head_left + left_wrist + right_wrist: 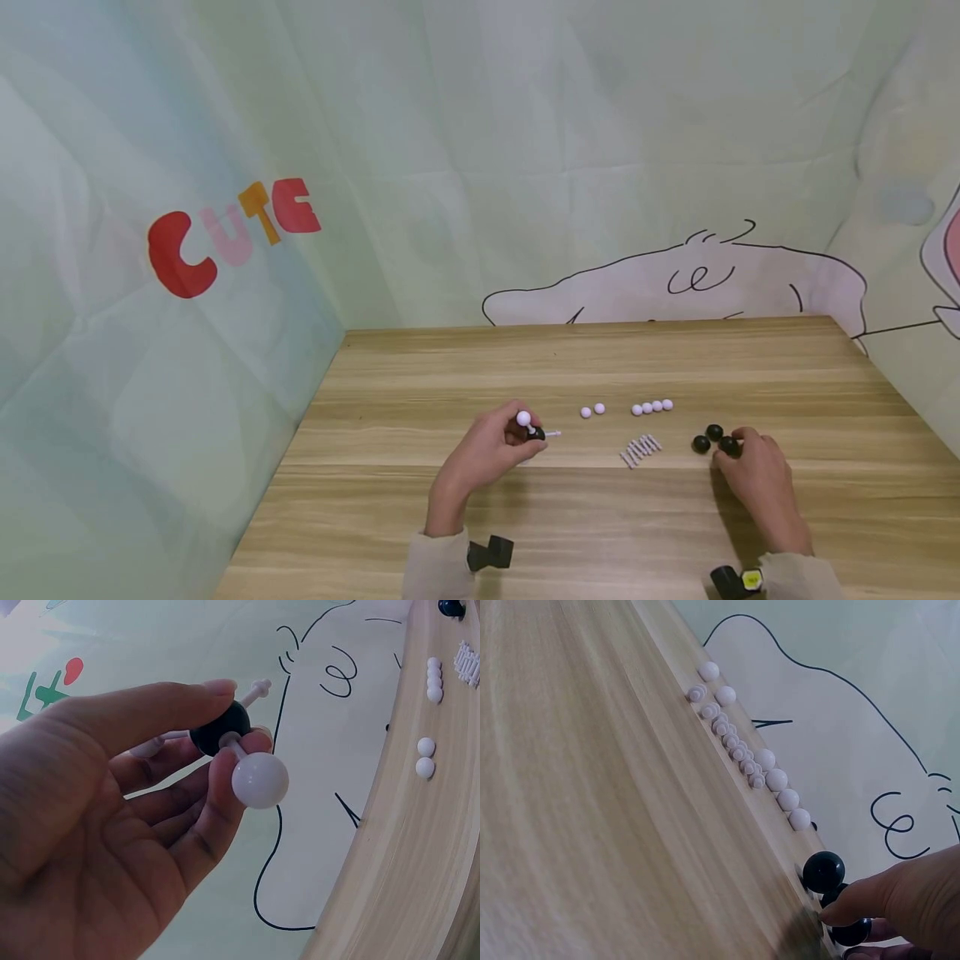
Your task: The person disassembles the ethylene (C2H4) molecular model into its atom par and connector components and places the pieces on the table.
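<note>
My left hand (483, 450) is raised over the table and pinches a black ball (217, 729) of a ball-and-stick molecular model between thumb and fingers. A white ball (260, 780) on a short peg sticks out from it. Another white ball (145, 748) shows partly behind the fingers, and a bare connector peg (257, 691) points away. At the right, my right hand (763, 482) has thumb and fingers around a black ball (728, 446) low at the tabletop. Two more black balls (701, 444) lie right beside it.
Between the hands lie a bunch of pale connector pegs (641, 451), a row of several white balls (652, 407) and a pair of white balls (592, 411). The wooden table (450, 358) ends at a printed cloth backdrop (465, 167).
</note>
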`<state>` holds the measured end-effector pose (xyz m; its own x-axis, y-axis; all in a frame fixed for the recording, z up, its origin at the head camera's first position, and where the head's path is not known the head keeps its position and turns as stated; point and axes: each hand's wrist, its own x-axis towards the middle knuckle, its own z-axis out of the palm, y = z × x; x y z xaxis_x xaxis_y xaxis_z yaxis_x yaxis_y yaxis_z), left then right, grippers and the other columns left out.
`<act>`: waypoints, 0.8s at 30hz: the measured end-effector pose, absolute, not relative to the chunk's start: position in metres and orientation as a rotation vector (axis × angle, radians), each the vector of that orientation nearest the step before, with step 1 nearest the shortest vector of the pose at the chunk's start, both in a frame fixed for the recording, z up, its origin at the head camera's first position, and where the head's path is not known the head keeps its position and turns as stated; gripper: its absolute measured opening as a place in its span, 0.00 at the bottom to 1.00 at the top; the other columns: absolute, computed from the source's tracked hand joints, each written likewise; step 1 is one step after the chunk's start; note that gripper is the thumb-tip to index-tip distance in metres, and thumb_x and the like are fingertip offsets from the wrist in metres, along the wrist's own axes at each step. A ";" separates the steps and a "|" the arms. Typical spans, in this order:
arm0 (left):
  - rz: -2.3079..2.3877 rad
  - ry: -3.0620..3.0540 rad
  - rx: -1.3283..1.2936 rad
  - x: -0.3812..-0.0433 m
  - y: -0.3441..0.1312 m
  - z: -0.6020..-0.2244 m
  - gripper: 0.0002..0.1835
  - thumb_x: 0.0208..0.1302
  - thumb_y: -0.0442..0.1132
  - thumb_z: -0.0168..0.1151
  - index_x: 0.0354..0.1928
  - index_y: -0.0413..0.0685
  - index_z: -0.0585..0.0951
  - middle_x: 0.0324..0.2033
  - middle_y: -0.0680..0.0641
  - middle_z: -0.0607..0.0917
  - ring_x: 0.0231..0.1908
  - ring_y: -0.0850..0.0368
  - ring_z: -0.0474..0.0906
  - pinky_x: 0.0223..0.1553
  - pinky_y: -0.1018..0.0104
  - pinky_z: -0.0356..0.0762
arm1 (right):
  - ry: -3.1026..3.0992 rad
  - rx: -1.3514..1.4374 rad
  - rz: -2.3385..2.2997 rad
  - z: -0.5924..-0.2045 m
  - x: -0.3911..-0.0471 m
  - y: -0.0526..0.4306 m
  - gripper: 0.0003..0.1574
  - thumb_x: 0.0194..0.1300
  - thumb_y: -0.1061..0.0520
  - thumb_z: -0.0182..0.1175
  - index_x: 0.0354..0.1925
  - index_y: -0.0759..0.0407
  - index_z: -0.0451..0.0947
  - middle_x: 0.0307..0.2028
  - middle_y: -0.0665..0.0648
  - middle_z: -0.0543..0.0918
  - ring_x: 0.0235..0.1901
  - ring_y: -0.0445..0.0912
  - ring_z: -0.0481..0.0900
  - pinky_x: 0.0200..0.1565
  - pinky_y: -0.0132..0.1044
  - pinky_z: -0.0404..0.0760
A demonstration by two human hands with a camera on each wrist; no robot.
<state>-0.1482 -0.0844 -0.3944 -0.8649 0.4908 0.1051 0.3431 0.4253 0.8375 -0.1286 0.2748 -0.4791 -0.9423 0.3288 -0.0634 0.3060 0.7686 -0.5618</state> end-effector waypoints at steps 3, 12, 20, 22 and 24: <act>1.415 2.525 0.741 -0.149 -0.085 -0.395 0.10 0.61 0.37 0.66 0.41 0.42 0.77 0.37 0.45 0.82 0.34 0.60 0.76 0.34 0.75 0.76 | -2.920 -0.538 0.913 -0.479 -0.129 0.275 0.31 0.60 0.59 0.57 0.56 0.79 0.64 0.47 0.79 0.70 0.45 0.67 0.71 0.45 0.58 0.71; 1.409 2.530 0.724 -0.148 -0.085 -0.394 0.10 0.61 0.37 0.66 0.42 0.42 0.77 0.38 0.45 0.82 0.34 0.60 0.76 0.34 0.75 0.76 | -2.922 -0.564 0.918 -0.480 -0.129 0.273 0.32 0.60 0.59 0.57 0.56 0.79 0.63 0.47 0.79 0.70 0.44 0.66 0.71 0.43 0.56 0.73; 1.397 2.543 0.724 -0.148 -0.084 -0.393 0.11 0.61 0.37 0.66 0.42 0.42 0.78 0.37 0.45 0.82 0.34 0.60 0.77 0.36 0.74 0.76 | -2.916 -0.511 0.878 -0.467 -0.123 0.271 0.34 0.61 0.59 0.57 0.59 0.79 0.61 0.48 0.80 0.68 0.44 0.68 0.70 0.42 0.58 0.71; 1.391 2.550 0.724 -0.148 -0.084 -0.393 0.10 0.61 0.37 0.66 0.42 0.42 0.78 0.37 0.46 0.82 0.34 0.61 0.76 0.36 0.74 0.76 | -2.909 -0.511 0.870 -0.460 -0.122 0.269 0.34 0.61 0.59 0.57 0.60 0.78 0.60 0.49 0.80 0.67 0.45 0.68 0.70 0.42 0.58 0.71; 1.387 2.557 0.730 -0.148 -0.083 -0.392 0.10 0.61 0.37 0.66 0.42 0.43 0.78 0.37 0.47 0.82 0.34 0.61 0.76 0.36 0.74 0.76 | -2.901 -0.509 0.867 -0.453 -0.122 0.266 0.34 0.62 0.58 0.56 0.61 0.76 0.60 0.50 0.79 0.67 0.46 0.68 0.70 0.41 0.58 0.71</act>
